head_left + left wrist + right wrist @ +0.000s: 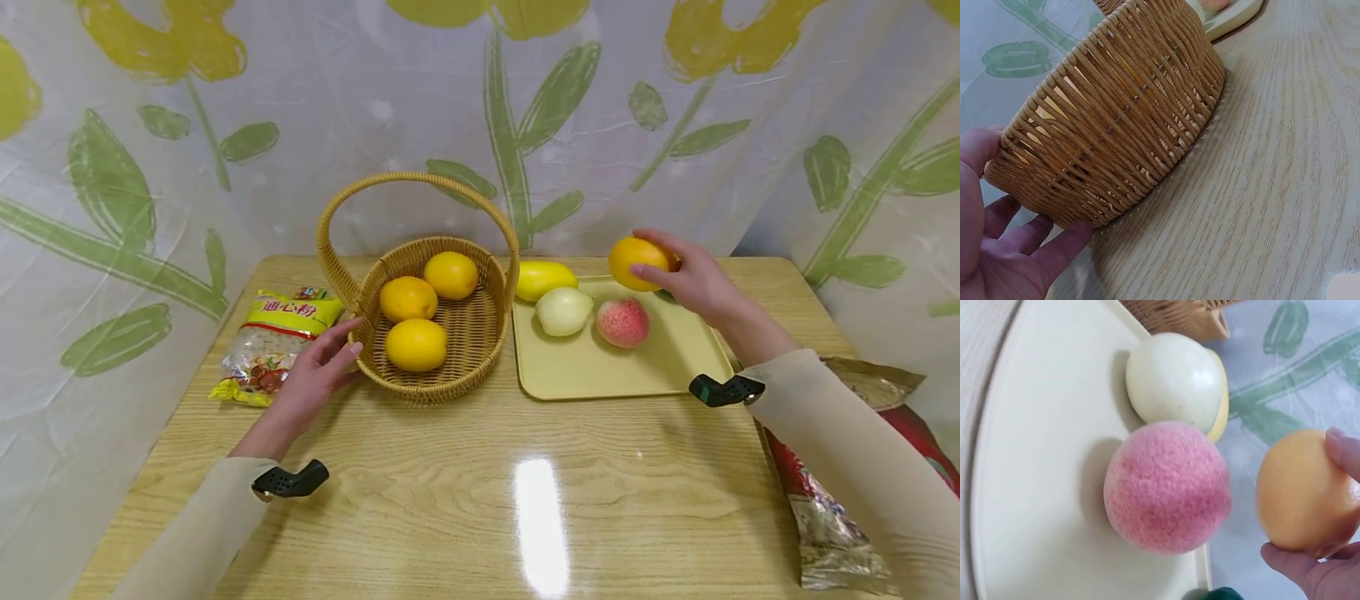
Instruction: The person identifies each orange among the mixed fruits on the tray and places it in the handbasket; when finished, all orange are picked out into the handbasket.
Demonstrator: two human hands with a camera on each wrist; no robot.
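Observation:
My right hand [693, 279] holds an orange [633, 262] above the back of the pale yellow tray [600, 382], thumb and fingers on opposite sides of it. On that tray lie a pink peach [623, 323], a whitish-green round fruit [564, 312] and a long yellow fruit [546, 281]. A dark green thing [1222, 594], mostly hidden, shows at the right wrist view's lower edge. With thumb at the rim and fingers against the outer side, my left hand [318, 371] grips the wicker basket [1116, 119]. Inside the basket are three yellow-orange fruits [417, 345].
Left of the basket lies a yellow-and-clear food packet [272, 346]. A red and silver bag [832, 517] is partly under the right forearm. The wooden table [420, 508] meets a flower-patterned curtain [360, 100] behind. The basket's tall handle [408, 177] arches above it.

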